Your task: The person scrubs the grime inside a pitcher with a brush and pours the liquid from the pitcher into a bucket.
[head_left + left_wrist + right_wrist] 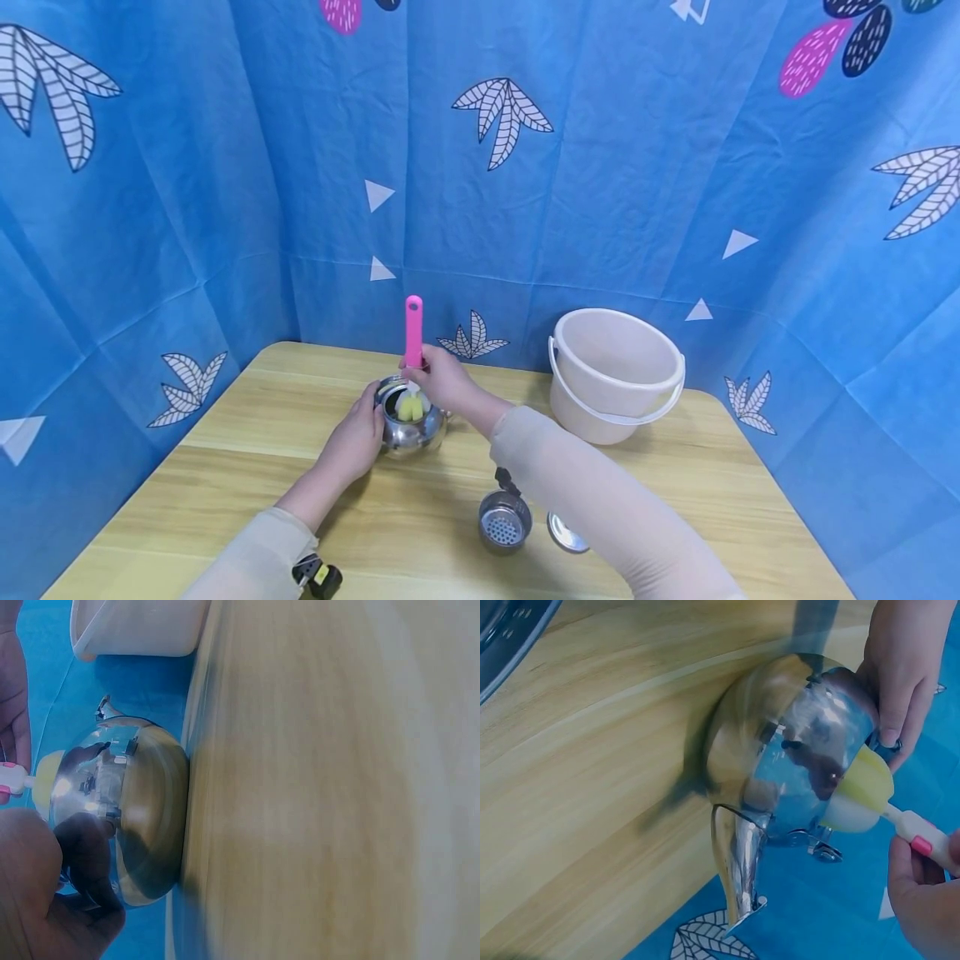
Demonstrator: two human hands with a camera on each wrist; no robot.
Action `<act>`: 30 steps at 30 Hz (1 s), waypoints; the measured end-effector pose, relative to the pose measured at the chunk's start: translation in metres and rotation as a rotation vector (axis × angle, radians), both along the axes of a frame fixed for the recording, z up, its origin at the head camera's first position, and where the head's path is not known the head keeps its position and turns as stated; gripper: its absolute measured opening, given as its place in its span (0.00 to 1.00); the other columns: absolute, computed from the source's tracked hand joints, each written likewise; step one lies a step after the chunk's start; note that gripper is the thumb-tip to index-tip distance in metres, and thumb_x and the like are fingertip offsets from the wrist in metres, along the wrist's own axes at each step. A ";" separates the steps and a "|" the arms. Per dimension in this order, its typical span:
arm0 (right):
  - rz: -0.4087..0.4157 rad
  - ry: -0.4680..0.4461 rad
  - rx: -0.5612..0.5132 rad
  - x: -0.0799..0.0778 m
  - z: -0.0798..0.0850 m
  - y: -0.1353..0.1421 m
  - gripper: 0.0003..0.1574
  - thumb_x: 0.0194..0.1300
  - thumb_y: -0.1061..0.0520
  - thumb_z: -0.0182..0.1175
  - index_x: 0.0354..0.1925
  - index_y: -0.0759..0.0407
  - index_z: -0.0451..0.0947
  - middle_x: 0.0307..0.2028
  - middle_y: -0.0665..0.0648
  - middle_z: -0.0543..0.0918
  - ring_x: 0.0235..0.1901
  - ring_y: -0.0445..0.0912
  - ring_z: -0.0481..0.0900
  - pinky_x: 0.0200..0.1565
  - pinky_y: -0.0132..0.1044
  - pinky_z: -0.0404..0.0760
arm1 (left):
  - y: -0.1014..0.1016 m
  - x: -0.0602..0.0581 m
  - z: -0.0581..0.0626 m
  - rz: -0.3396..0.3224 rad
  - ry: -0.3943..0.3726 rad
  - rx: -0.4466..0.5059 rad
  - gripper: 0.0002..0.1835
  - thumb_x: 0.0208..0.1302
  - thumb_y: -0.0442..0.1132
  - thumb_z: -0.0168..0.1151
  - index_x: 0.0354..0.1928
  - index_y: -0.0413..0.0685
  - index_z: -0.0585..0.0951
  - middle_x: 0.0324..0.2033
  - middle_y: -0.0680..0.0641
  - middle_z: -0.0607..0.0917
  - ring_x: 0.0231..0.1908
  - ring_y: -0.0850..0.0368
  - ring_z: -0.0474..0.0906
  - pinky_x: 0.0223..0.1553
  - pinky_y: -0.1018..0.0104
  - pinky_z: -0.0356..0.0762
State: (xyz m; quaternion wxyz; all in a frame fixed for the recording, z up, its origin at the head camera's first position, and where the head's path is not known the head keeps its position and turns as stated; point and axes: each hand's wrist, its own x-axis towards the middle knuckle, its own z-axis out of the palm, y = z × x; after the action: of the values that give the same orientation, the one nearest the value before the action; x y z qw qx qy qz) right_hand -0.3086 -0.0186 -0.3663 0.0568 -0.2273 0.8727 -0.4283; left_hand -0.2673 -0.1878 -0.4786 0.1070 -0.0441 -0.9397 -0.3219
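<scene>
A shiny stainless steel teapot (411,435) stands on the table, its spout (746,862) pointing to the right. My left hand (358,437) grips the pot at its left side, with fingers at the rim in the right wrist view. A sponge brush with a pink and white handle (414,332) is in my right hand (448,382), which pinches the handle low down. The brush's yellow and white sponge head (866,784) sits in the mouth of the pot, partly inside; its lower end is hidden there.
A white bucket (596,400) with its handle hanging in front stands at the back right. Nearer me lie a metal strainer (502,525) with a perforated bottom and a round metal lid (567,535), partly covered by my right sleeve. Blue patterned curtains (480,217) surround the table.
</scene>
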 end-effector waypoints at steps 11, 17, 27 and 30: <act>-0.013 0.008 -0.023 -0.004 -0.001 0.000 0.08 0.72 0.58 0.60 0.47 0.58 0.80 0.36 0.51 0.84 0.33 0.42 0.78 0.37 0.33 0.80 | -0.001 0.000 -0.001 0.003 -0.008 -0.001 0.30 0.81 0.43 0.35 0.77 0.35 0.50 0.69 0.27 0.64 0.66 0.31 0.66 0.66 0.38 0.66; -0.048 -0.006 -0.062 -0.003 -0.004 0.001 0.08 0.72 0.57 0.60 0.48 0.57 0.80 0.38 0.50 0.84 0.36 0.42 0.79 0.42 0.34 0.81 | 0.000 0.000 -0.001 -0.001 -0.006 0.002 0.30 0.81 0.44 0.34 0.77 0.35 0.50 0.70 0.27 0.64 0.67 0.31 0.66 0.66 0.38 0.65; -0.060 -0.018 -0.119 0.001 -0.007 0.001 0.09 0.73 0.57 0.58 0.49 0.58 0.80 0.39 0.51 0.86 0.39 0.43 0.82 0.43 0.34 0.82 | -0.001 -0.002 -0.004 0.003 0.010 -0.002 0.30 0.81 0.43 0.35 0.77 0.35 0.50 0.68 0.26 0.65 0.65 0.31 0.68 0.65 0.38 0.67; -0.063 -0.030 -0.145 0.002 -0.007 0.001 0.09 0.74 0.57 0.58 0.49 0.57 0.80 0.40 0.51 0.86 0.41 0.45 0.83 0.45 0.35 0.83 | -0.001 -0.002 -0.003 0.002 0.005 -0.001 0.30 0.81 0.43 0.35 0.77 0.34 0.50 0.69 0.26 0.65 0.65 0.31 0.67 0.65 0.38 0.67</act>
State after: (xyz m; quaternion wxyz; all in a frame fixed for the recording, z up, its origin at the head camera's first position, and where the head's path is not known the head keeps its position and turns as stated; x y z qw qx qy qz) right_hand -0.3071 -0.0173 -0.3736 0.0397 -0.1968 0.8452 -0.4953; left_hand -0.2692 -0.1884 -0.4815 0.1096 -0.0438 -0.9396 -0.3213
